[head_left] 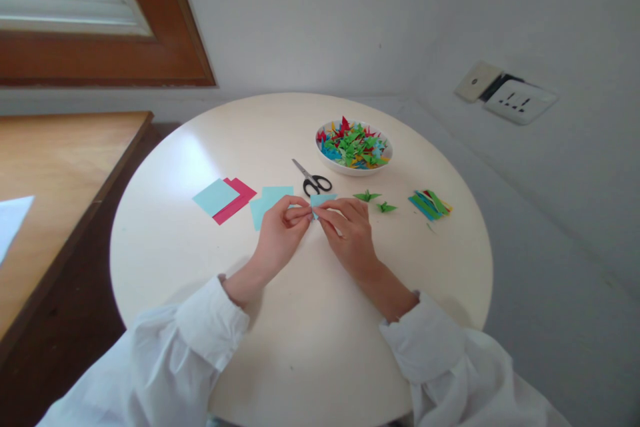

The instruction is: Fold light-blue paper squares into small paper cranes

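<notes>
Between my fingertips is a small piece of light blue paper point(323, 199), partly covered by both hands. My left hand point(281, 230) pinches it from the left, and my right hand point(350, 235) pinches it from the right. Just left of my hands, light blue paper squares point(270, 196) lie flat on the table. Black-handled scissors point(314, 181) rest behind my hands, blades pointing away to the left. Near my right hand sit two green folded paper cranes, one crane point(368, 195) behind the other crane point(387, 207).
A white bowl point(350, 169) full of colourful paper cranes stands at the back of the round white table point(310, 347). Pink paper point(239, 199) lies at the left, partly under a light blue sheet point(216, 197). Coloured paper strips point(431, 205) are piled at the right.
</notes>
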The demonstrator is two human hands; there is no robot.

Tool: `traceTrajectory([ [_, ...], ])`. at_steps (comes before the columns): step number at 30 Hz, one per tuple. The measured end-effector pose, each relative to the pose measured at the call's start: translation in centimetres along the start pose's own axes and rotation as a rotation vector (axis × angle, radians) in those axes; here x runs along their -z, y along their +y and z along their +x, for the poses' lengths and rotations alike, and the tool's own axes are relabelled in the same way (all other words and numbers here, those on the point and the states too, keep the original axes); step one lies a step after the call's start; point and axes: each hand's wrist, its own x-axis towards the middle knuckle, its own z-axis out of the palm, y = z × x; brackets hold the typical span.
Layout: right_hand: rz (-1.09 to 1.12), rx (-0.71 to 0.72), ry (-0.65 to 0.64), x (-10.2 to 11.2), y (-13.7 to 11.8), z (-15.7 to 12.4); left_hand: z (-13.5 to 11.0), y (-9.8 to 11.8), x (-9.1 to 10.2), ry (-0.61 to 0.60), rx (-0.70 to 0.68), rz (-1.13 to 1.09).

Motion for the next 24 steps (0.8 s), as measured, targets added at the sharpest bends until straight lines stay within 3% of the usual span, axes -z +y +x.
traceTrajectory([
  [24,-0.110,0.055,-0.054,0.09,0.02,-0.15,0.01,0.65,0.09,0.075,0.003,-0.058],
])
